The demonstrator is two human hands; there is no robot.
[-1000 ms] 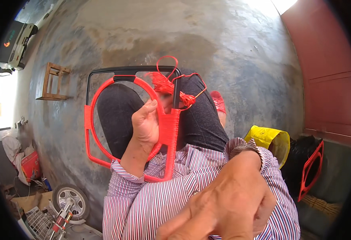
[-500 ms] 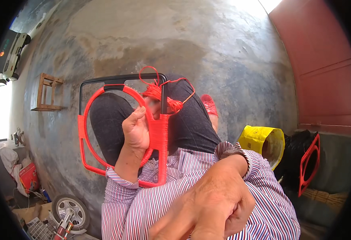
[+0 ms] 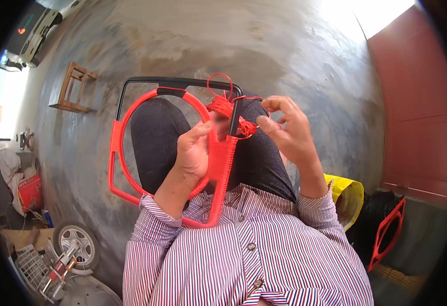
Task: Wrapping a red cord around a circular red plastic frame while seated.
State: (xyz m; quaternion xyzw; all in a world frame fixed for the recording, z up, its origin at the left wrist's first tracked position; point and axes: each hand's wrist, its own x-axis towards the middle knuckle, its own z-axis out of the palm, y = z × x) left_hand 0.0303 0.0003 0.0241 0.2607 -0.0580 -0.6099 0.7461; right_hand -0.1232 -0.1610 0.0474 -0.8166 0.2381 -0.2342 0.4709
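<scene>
While the red-wrapped frame rests across my lap, its long wound bar runs from about 6 o'clock near my striped shirt up toward 12 o'clock, where the bare black tube is not yet covered. From left to right: at 9 o'clock of the bar, my left hand is closed around it, thumb pressed on the wound section, steadying it upright between my knees. At the bar's upper end sits the loose bundle of red cord, with one loop standing up at 12 o'clock above the black tube. At 3 o'clock of that bundle, my right hand has its thumb and forefinger pinched on the cord end, the other fingers loosely curled. The cord therefore lies at 9 o'clock from my right hand, touching its fingertips, and the right hand is the nearer one to the working end; the left is lower on the bar.

Compared with half a second ago, my right hand has risen from low in front of my chest to the cord bundle, and the left hand keeps its grip on the bar. A second red frame and a yellow container lie well apart at 4 o'clock.
</scene>
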